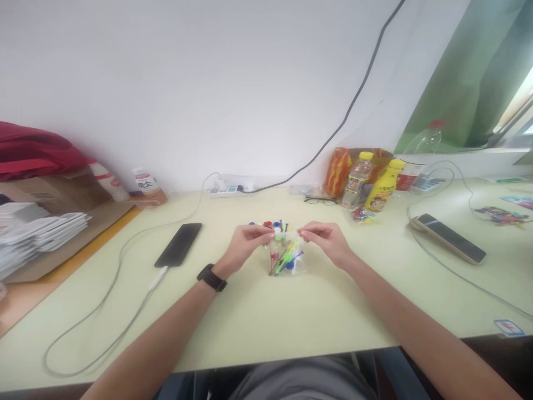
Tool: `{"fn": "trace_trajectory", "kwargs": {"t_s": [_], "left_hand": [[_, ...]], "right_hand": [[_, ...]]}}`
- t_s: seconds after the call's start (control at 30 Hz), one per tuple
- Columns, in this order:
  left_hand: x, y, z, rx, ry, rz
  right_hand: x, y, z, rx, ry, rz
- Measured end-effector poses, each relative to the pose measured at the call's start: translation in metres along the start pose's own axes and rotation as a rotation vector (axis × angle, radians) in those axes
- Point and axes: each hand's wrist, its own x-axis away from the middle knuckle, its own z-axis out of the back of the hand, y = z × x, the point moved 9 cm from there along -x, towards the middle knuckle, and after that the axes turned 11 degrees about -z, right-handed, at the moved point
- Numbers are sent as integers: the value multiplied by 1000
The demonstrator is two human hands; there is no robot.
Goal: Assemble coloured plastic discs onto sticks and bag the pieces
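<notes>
Both of my hands meet over the middle of the pale yellow-green desk (266, 316). My left hand (245, 244), with a black watch on its wrist, pinches the top left edge of a small clear plastic bag (287, 258). My right hand (327, 240) pinches the bag's top right edge. The bag hangs between them and holds several small coloured plastic pieces, red, green, blue and yellow. More small coloured pieces (270, 225) lie on the desk just behind the bag.
A black phone (179, 244) on a white cable lies to the left, a second phone (452, 238) to the right. Bottles (385, 186), a snack bag and glasses stand at the back by a power strip (227, 189). Stacked papers (37, 230) sit far left.
</notes>
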Motion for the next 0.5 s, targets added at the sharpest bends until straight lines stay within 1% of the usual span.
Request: {"fn": "trace_trajectory", "kwargs": {"t_s": [0.13, 0.23, 0.3, 0.4, 0.5], "left_hand": [[-1, 5, -4, -60, -52, -54], [-3, 7, -6, -214, -101, -116], [-3, 7, -6, -285, -110, -148], [-2, 5, -5, -278, -92, -149], [-2, 3, -6, -198, -98, -111]], "right_hand": [[-1, 5, -3, 59, 16, -17], [1, 1, -6, 181, 38, 51], [2, -2, -7, 243, 53, 85], [3, -2, -8, 232, 46, 83], [1, 1, -6, 139, 25, 51]]}}
